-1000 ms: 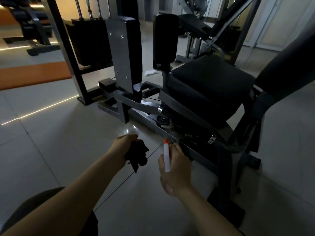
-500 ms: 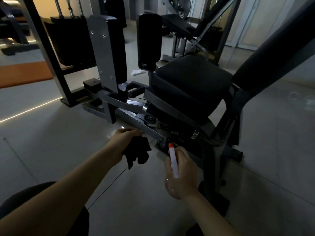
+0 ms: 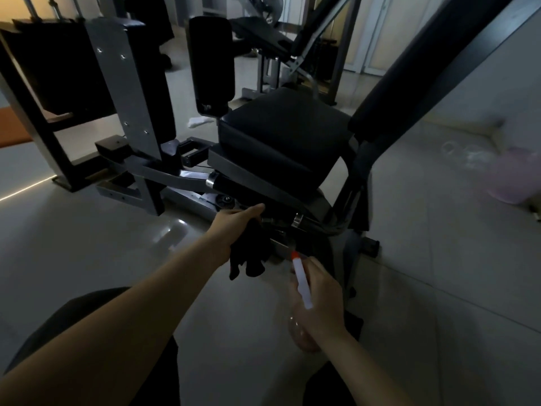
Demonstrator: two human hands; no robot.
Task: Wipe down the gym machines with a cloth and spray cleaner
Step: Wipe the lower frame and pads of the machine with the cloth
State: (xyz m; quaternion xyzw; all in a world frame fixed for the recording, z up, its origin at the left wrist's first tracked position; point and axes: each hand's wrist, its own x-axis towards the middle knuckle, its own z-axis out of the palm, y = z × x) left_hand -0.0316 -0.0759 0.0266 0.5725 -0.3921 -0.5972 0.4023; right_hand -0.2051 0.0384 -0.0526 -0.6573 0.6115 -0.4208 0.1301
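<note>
A dark gym machine fills the middle of the view, with a black padded seat [image 3: 281,136], a slanted backrest [image 3: 424,65] and two upright leg pads [image 3: 210,63]. My left hand [image 3: 234,227] grips a crumpled black cloth [image 3: 248,256] and reaches against the grey frame [image 3: 272,218] just under the seat's front edge. My right hand [image 3: 316,300] holds a clear spray bottle [image 3: 301,282] with a white head and orange nozzle, pointed up toward the frame below the seat.
A weight stack in a black upright frame [image 3: 44,83] stands at the left. Another machine [image 3: 292,42] is behind the seat. A white rag [image 3: 199,122] lies on the tiled floor beyond the leg pads. An orange mat [image 3: 11,127] is at the far left.
The view has moved closer to the machine. My left hand has pushed the cloth forward and up to the frame under the seat. My right hand follows with the spray bottle.
</note>
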